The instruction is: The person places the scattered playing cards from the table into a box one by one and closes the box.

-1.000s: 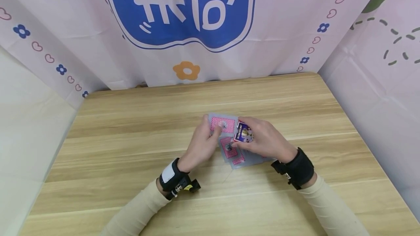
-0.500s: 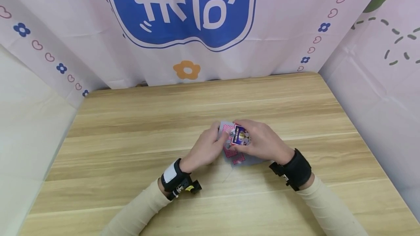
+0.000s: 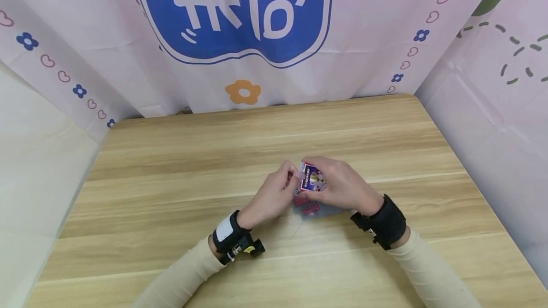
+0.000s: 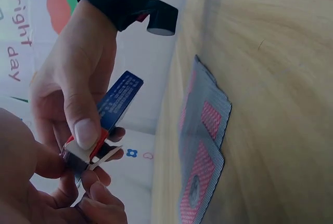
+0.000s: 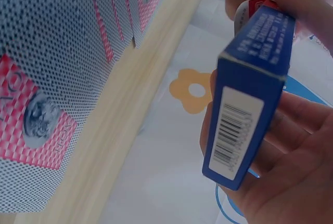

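My right hand (image 3: 327,178) grips a blue card box (image 3: 311,178) just above the wooden table (image 3: 171,165). The left hand (image 3: 288,182) pinches the box's near end. In the left wrist view the right hand (image 4: 73,94) holds the blue box (image 4: 120,96), its thumb on the red and white flap (image 4: 86,151), and my left hand (image 4: 36,182) closes on that flap. The right wrist view shows the box (image 5: 250,94) with its barcode side, cradled by the right hand (image 5: 296,146). Red-backed playing cards (image 3: 309,208) lie overlapped on the table under both hands.
The cards (image 4: 203,146) lie flat in a short overlapping row, also seen close up as cards (image 5: 57,73). Printed pink curtains (image 3: 239,37) close off the table's back and right side; a pale wall (image 3: 34,165) stands on the left.
My left hand slid the far-left card in toward the pile, then left it and came onto the end of the box. The right hand with the box shifted slightly left.
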`<action>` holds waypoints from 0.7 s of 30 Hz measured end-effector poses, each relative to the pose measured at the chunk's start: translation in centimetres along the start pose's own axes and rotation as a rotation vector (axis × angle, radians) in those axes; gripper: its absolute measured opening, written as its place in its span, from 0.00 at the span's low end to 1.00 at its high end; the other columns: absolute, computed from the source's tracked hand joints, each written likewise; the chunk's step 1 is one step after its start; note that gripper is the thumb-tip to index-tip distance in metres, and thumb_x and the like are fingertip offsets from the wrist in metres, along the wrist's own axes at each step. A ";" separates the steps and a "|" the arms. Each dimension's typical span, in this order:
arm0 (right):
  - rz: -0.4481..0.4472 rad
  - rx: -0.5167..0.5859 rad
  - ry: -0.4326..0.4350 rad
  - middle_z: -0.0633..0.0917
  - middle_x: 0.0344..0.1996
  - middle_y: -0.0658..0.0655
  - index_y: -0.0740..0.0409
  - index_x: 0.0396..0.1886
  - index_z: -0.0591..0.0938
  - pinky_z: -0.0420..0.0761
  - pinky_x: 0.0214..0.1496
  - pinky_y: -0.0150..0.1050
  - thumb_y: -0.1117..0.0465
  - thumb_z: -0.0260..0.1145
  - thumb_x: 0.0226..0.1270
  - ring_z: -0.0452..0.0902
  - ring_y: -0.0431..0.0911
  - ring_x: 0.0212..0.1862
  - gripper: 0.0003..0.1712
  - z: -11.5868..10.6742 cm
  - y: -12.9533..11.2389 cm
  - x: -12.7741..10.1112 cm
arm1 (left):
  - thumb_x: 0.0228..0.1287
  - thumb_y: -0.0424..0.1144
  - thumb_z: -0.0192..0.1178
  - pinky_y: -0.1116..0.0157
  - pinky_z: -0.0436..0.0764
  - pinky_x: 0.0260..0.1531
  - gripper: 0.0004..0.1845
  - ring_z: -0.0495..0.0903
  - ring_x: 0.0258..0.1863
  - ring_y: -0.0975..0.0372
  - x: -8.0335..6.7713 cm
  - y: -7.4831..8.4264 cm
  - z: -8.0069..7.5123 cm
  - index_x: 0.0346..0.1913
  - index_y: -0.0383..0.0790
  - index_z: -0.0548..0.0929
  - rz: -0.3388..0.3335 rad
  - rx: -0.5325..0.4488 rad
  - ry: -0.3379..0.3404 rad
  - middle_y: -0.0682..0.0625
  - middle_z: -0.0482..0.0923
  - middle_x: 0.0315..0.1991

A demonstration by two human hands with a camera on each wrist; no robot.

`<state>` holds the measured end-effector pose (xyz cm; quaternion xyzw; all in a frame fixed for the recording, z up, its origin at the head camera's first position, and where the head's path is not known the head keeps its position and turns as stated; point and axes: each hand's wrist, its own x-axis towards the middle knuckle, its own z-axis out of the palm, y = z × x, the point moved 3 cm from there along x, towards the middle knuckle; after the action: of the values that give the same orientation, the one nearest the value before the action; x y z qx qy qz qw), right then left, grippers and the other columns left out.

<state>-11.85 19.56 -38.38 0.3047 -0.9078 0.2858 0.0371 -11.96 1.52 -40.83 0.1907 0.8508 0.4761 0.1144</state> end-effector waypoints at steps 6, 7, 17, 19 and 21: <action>-0.008 -0.011 0.001 0.88 0.57 0.61 0.64 0.67 0.79 0.88 0.49 0.42 0.49 0.85 0.56 0.87 0.46 0.49 0.44 0.0 -0.2 -0.1 | 0.86 0.43 0.45 0.70 0.68 0.25 0.10 0.70 0.26 0.65 -0.1 -0.2 0.4 0.46 0.42 0.72 -0.019 -0.008 -0.030 0.52 0.76 0.34; -0.007 -0.010 0.002 0.88 0.57 0.61 0.64 0.67 0.79 0.88 0.49 0.42 0.49 0.84 0.56 0.87 0.46 0.49 0.43 0.0 -0.1 -0.1 | 0.86 0.43 0.45 0.70 0.67 0.24 0.10 0.69 0.25 0.65 -0.1 -0.3 0.4 0.47 0.42 0.72 -0.029 -0.021 -0.039 0.52 0.76 0.34; 0.036 -0.034 0.013 0.88 0.55 0.60 0.64 0.68 0.78 0.85 0.46 0.41 0.47 0.84 0.56 0.84 0.43 0.44 0.44 -0.4 0.4 -0.1 | 0.81 0.48 0.54 0.64 0.74 0.33 0.17 0.73 0.35 0.60 0.6 -1.9 -0.3 0.57 0.37 0.77 -0.063 0.263 -0.074 0.48 0.76 0.40; 0.041 -0.034 0.008 0.88 0.56 0.61 0.64 0.68 0.78 0.85 0.47 0.42 0.48 0.84 0.56 0.84 0.44 0.45 0.44 -0.4 0.4 -0.1 | 0.76 0.51 0.61 0.61 0.77 0.35 0.24 0.74 0.39 0.57 0.4 -2.2 -0.1 0.60 0.34 0.78 -0.055 0.411 -0.131 0.45 0.76 0.45; 0.045 -0.033 -0.002 0.87 0.58 0.61 0.64 0.68 0.78 0.86 0.49 0.43 0.48 0.84 0.57 0.84 0.45 0.46 0.44 -0.4 0.5 -0.1 | 0.70 0.56 0.68 0.59 0.80 0.37 0.34 0.74 0.44 0.55 0.2 -2.4 0.1 0.64 0.33 0.76 -0.057 0.519 -0.168 0.42 0.75 0.50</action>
<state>-12.14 20.14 -38.25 0.2836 -0.9191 0.2714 0.0347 -12.57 0.55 -42.91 0.2283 0.9369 0.2213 0.1454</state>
